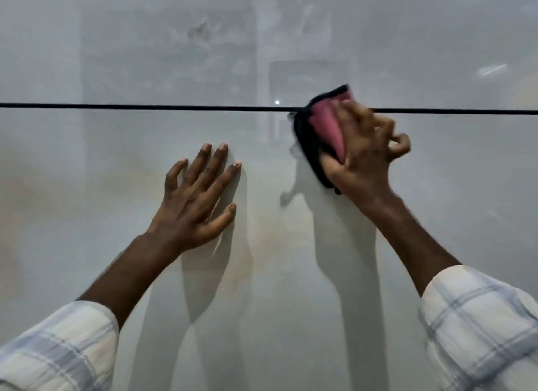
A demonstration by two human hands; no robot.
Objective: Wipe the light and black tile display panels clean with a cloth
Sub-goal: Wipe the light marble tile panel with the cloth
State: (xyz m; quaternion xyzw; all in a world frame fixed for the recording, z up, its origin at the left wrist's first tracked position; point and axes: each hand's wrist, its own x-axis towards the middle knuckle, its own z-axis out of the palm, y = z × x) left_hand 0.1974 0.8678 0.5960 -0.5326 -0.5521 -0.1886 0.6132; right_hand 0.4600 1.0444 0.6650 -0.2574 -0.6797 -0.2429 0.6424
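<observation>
Shows wiping of the light panel point(87, 186). Grips the cloth point(323, 128) in the curled right hand point(366, 151) toward 2 o'clock, over the dark joint point(145, 106); braces with the left hand point(195, 198), fingers spread flat, at 9 o'clock. Next probably calls for firm sweeps across unwiped areas.

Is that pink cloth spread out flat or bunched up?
Bunched: the cloth is folded into a wad under the right hand.

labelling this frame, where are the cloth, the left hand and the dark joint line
cloth point(326, 128): head view, on its pink middle fold
left hand point(195, 201): head view, on the back of the hand
dark joint line point(145, 106): head view, stretch left of the cloth
</observation>
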